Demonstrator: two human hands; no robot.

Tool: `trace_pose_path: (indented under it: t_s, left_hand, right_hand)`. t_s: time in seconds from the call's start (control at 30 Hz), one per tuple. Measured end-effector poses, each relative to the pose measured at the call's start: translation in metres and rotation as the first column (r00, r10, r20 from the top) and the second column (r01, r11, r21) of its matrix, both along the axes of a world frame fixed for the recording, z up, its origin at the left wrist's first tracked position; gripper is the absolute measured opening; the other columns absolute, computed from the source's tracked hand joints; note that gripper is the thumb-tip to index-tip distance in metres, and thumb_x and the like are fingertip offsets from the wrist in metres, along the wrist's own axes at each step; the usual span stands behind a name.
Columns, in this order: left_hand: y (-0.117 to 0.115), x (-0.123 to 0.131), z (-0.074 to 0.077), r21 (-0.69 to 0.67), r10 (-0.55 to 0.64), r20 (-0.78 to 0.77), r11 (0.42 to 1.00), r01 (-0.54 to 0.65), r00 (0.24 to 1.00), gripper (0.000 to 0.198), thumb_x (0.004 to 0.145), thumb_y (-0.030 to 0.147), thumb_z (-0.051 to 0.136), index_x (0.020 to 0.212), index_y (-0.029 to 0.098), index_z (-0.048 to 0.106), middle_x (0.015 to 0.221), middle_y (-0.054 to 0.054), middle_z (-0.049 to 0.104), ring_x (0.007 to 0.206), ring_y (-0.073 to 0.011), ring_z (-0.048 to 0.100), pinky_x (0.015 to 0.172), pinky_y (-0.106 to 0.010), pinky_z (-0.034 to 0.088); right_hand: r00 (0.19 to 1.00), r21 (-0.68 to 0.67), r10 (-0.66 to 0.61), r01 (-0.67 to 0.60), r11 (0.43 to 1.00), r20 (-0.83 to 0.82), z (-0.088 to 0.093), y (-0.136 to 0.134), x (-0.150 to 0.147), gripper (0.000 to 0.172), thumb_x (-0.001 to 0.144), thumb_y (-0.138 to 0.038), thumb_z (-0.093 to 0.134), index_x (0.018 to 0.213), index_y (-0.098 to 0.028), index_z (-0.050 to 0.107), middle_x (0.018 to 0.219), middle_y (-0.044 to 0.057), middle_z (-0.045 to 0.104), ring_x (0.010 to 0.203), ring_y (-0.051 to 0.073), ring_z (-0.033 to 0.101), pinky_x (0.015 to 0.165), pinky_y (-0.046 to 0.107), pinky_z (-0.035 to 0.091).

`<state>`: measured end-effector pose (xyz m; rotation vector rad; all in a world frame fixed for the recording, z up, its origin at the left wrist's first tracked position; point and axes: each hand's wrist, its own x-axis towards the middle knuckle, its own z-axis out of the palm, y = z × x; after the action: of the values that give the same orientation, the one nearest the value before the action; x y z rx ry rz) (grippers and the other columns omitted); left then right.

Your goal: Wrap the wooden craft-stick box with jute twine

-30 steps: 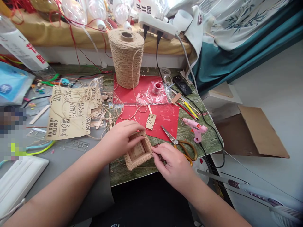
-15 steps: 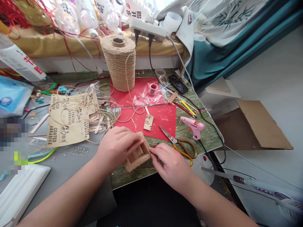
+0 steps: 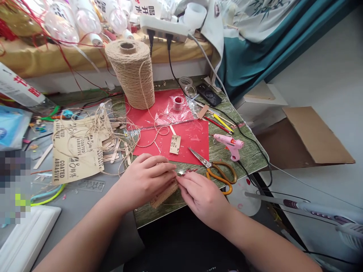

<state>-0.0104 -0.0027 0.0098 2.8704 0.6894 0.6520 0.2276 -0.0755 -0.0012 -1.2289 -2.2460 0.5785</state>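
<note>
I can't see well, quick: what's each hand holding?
Left hand: closed on the small brown twine-wrapped box.
Right hand: pinching that box's edge.

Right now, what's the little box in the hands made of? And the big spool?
Box: side looks wrapped in rough tan twine, matte, ribbed; inside hidden under the left hand. Spool: same coarse jute-like twine, fuzzy strands, on what seems a cardboard core.

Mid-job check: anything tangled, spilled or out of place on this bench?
Yes. Loose twine sprawls in a tangle over the sandpaper sheets, left of the red paper. The scissors lie close beside the right hand. The left hand holds the twine-wrapped box.
</note>
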Motion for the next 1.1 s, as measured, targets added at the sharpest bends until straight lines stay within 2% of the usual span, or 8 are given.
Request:
trace_pose_path:
  t_s: [0.23,0.4,0.57,0.7,0.9,1.0,1.1]
  left_hand:
    - [0.0,0.001,-0.002,-0.057,0.032,0.029,0.998,-0.03,0.999,0.021,0.103,0.022,0.061,0.122,0.026,0.069,0.116,-0.002,0.079,0.107,-0.0205,0.069,0.088,-0.037,0.044]
    - [-0.001,0.003,-0.001,-0.041,0.062,-0.012,0.997,-0.063,0.998,0.039,0.103,0.022,0.061,0.142,0.026,0.059,0.118,-0.004,0.077,0.105,-0.0206,0.066,0.088,-0.036,0.044]
    - [-0.001,0.005,0.001,-0.054,0.046,-0.091,0.997,-0.051,0.995,0.022,0.101,0.024,0.062,0.121,0.028,0.07,0.119,-0.004,0.075,0.111,-0.024,0.064,0.092,-0.04,0.042]
    - [-0.002,0.006,0.0,-0.085,0.049,-0.11,0.995,-0.058,0.993,0.021,0.1,0.022,0.062,0.12,0.027,0.068,0.125,-0.004,0.074,0.121,-0.0261,0.06,0.098,-0.042,0.038]
    - [-0.003,0.002,0.007,-0.238,0.015,-0.124,0.97,-0.044,0.992,0.016,0.103,0.023,0.059,0.115,0.028,0.069,0.114,-0.003,0.075,0.103,-0.0217,0.063,0.093,-0.041,0.037]
    - [-0.005,0.003,0.01,-0.245,0.026,-0.107,0.968,-0.052,0.994,0.029,0.102,0.02,0.057,0.128,0.029,0.066,0.112,-0.004,0.075,0.103,-0.0225,0.062,0.094,-0.041,0.038]
    - [-0.006,0.006,0.013,-0.261,0.023,-0.085,0.964,-0.044,0.996,0.033,0.101,0.024,0.059,0.134,0.029,0.063,0.117,-0.006,0.076,0.109,-0.0248,0.063,0.098,-0.044,0.038]
  right_hand:
    - [0.998,-0.021,-0.041,0.04,0.999,-0.055,-0.005,-0.009,0.003,0.026,0.106,-0.013,0.051,0.125,-0.018,0.067,0.102,0.012,0.073,0.093,0.024,0.071,0.085,0.04,0.061]
    - [0.988,-0.089,-0.095,0.084,0.992,-0.123,-0.006,-0.008,0.001,0.02,0.106,-0.015,0.053,0.116,-0.019,0.069,0.099,0.01,0.073,0.092,0.024,0.071,0.084,0.04,0.061]
    - [0.969,-0.157,-0.134,0.102,0.982,-0.209,-0.007,-0.005,0.002,0.016,0.104,-0.016,0.057,0.11,-0.023,0.071,0.099,0.008,0.073,0.091,0.022,0.07,0.086,0.038,0.059]
    - [0.962,-0.227,-0.139,0.084,0.97,-0.237,-0.005,-0.002,0.002,0.017,0.103,-0.017,0.057,0.109,-0.023,0.072,0.097,0.006,0.072,0.088,0.02,0.069,0.082,0.036,0.058]
    - [0.941,-0.354,-0.185,0.077,0.932,-0.284,-0.002,0.002,0.0,0.013,0.099,-0.014,0.062,0.098,-0.023,0.072,0.088,0.002,0.068,0.083,0.018,0.066,0.077,0.031,0.055]
    - [0.948,-0.34,-0.163,0.063,0.938,-0.273,-0.003,0.001,-0.001,0.013,0.099,-0.013,0.06,0.097,-0.022,0.07,0.087,0.002,0.065,0.079,0.017,0.063,0.072,0.03,0.053]
    - [0.962,-0.267,-0.091,0.02,0.963,-0.256,-0.005,0.0,0.0,0.016,0.102,-0.014,0.056,0.103,-0.022,0.07,0.092,0.004,0.067,0.085,0.019,0.065,0.078,0.032,0.054]
